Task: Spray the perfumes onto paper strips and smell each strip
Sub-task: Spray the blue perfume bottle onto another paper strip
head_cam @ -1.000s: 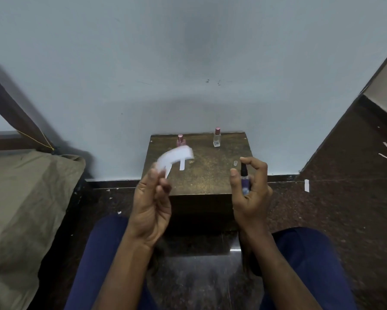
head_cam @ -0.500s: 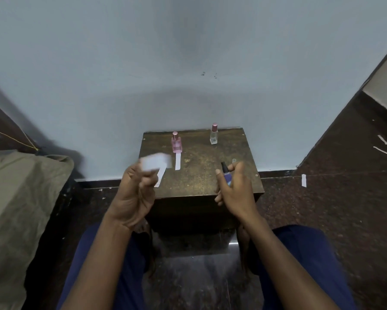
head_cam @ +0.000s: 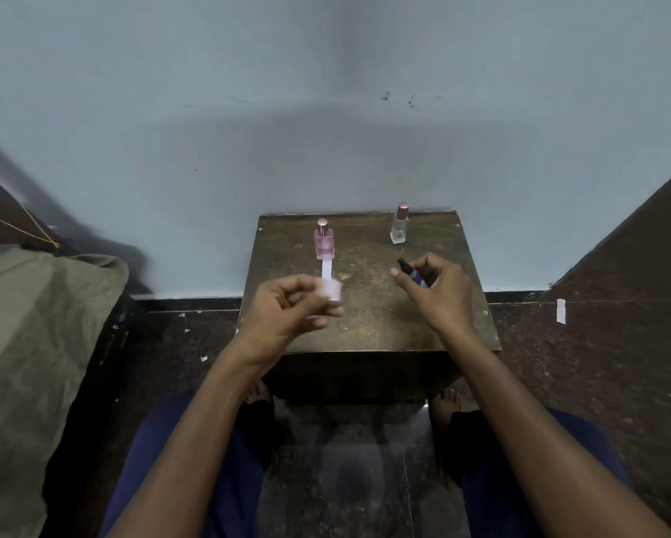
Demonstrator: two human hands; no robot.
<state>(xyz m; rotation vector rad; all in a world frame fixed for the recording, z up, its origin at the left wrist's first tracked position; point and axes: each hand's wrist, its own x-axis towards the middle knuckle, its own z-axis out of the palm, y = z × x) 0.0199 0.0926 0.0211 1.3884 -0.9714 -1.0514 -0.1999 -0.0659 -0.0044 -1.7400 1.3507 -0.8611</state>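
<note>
My left hand [head_cam: 287,310] pinches a white paper strip [head_cam: 332,290] over the left half of the small brown table [head_cam: 369,324]; the strip is blurred. My right hand [head_cam: 438,291] grips a small purple perfume bottle with a black sprayer top [head_cam: 405,266], tilted toward the left. A pink perfume bottle [head_cam: 323,240] stands upright at the table's back left, with another white strip [head_cam: 327,269] lying flat in front of it. A clear bottle with a pink cap [head_cam: 399,224] stands at the back right.
The table stands against a pale blue wall. An olive cloth-covered bed [head_cam: 35,343] fills the left side. A white paper scrap [head_cam: 560,311] lies on the dark floor to the right. My knees in blue trousers and bare feet are below the table.
Both hands have moved down and forward over the table. The strip in my left hand has dropped close to the tabletop, and the purple bottle has tilted from upright toward the left.
</note>
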